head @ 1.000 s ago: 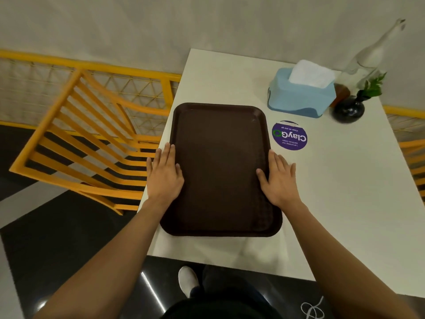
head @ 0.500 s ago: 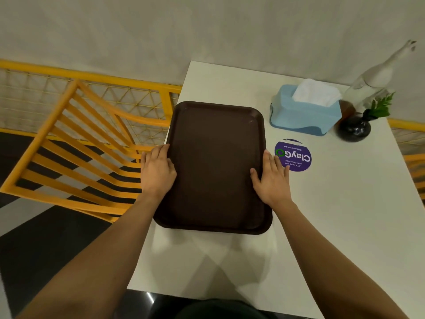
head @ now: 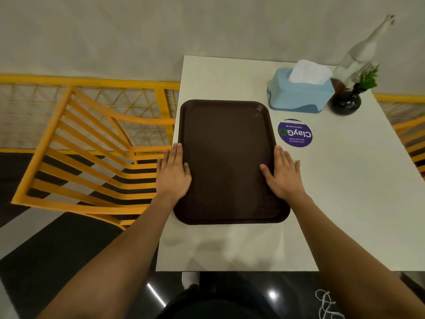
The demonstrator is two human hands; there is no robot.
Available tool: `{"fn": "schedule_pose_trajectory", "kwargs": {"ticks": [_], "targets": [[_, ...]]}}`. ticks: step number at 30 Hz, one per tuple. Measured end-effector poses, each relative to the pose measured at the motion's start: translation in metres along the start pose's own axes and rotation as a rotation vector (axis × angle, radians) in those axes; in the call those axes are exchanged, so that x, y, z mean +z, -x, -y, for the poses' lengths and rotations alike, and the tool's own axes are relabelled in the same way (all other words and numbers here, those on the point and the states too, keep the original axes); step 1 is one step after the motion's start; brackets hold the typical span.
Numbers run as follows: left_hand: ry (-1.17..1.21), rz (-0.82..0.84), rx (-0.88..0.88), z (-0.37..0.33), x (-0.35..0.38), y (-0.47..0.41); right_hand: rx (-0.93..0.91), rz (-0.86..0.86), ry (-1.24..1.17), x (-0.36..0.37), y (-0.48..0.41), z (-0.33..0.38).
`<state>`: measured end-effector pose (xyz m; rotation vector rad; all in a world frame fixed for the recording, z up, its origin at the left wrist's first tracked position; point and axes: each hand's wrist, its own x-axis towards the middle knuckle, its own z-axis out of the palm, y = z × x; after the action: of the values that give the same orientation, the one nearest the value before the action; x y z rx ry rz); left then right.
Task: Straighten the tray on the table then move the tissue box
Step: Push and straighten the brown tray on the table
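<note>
A dark brown tray (head: 226, 157) lies flat on the white table (head: 333, 203), near the table's left edge, its long sides running away from me. My left hand (head: 173, 173) presses flat on the tray's left rim, thumb inside. My right hand (head: 281, 174) rests the same way on the right rim. A light blue tissue box (head: 299, 94) with white tissue sticking out stands beyond the tray's far right corner, untouched.
A round purple sticker (head: 295, 134) is on the table between tray and box. A dark round vase with a green sprig (head: 346, 102) and a pale bottle (head: 361, 54) stand right of the box. A yellow slatted chair (head: 92, 157) sits left of the table.
Both hands stay on the tray's sides. The tray has turned slightly, so its edges now run more parallel to the table's edges. The camera view has shifted.
</note>
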<state>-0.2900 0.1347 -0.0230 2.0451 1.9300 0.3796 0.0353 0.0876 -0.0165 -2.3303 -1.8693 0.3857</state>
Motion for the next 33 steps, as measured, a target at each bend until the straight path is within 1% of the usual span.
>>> {"fn": "schedule_pose_trajectory", "kwargs": {"ticks": [8,12,16,26,33], "targets": [[-0.002,0.023,0.021,-0.002,-0.004,0.025,0.028,-0.001,-0.009,0.003,0.033,0.001],[0.059,-0.026,0.021,-0.005,-0.009,0.033,0.046,-0.019,-0.033,0.005,0.048,0.0],[0.089,-0.058,0.029,-0.007,-0.013,0.028,0.052,-0.003,-0.028,0.0,0.043,0.003],[0.085,-0.053,0.036,-0.012,-0.014,0.011,0.055,0.011,-0.041,-0.007,0.024,0.006],[0.077,-0.041,0.04,-0.014,-0.009,0.016,0.062,-0.009,-0.044,-0.001,0.03,-0.004]]}}
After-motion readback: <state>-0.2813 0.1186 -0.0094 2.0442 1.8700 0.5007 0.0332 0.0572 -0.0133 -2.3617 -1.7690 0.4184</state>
